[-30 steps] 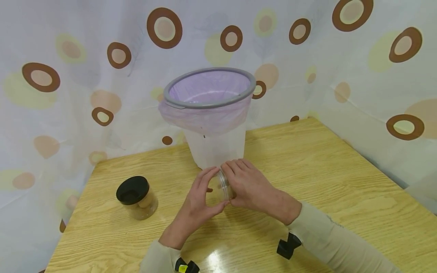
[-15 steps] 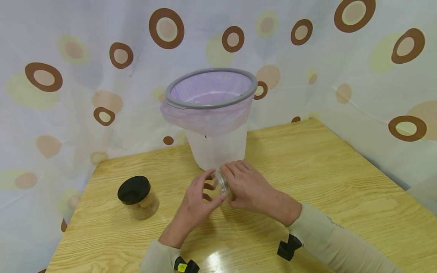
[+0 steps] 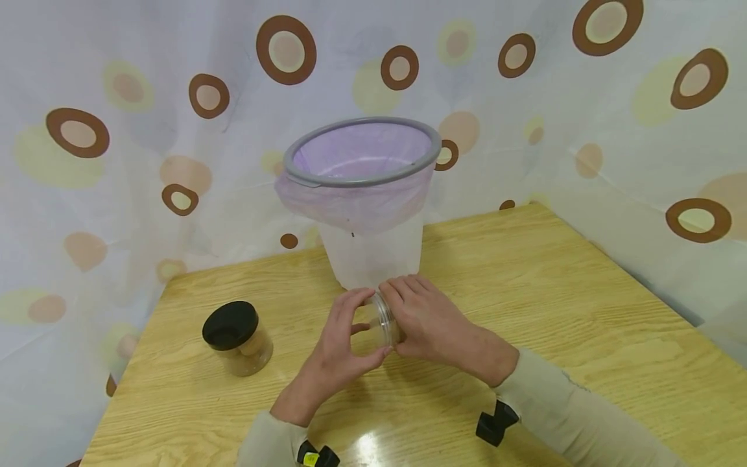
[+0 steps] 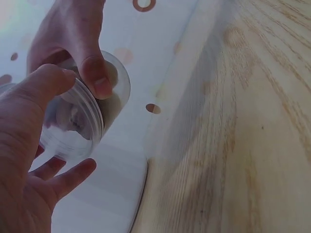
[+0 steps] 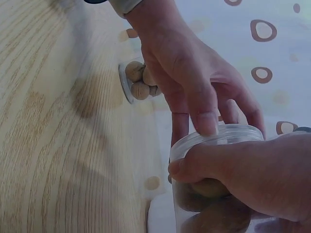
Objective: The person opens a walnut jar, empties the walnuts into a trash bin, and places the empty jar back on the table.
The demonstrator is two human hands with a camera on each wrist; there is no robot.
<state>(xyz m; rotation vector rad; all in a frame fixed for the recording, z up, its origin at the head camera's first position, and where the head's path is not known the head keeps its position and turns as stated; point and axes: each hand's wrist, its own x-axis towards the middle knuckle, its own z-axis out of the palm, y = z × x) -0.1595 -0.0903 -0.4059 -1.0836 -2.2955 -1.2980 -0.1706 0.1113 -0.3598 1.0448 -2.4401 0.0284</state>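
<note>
White sheeting (image 3: pixel 513 149) printed with brown-ringed ovals and paler peach and yellow spots covers the walls, meeting in a corner behind a light wood-grain table (image 3: pixel 554 305) that catches a bright patch of glare (image 3: pixel 367 446).

In my head view, the right hand (image 3: pixel 433 322) hides part of the clear jar (image 3: pixel 382 322) (I can't see its base); the counter (image 3: pixel 543 305) is cropped below

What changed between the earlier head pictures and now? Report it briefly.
Since half a second ago, the left hand has opened wider about the ridged end of the clear jar, its thumb shifting toward the person, much as a second ago. The right hand keeps its grip; the black-lidded jar and purple-lined bin stand where they were.
</note>
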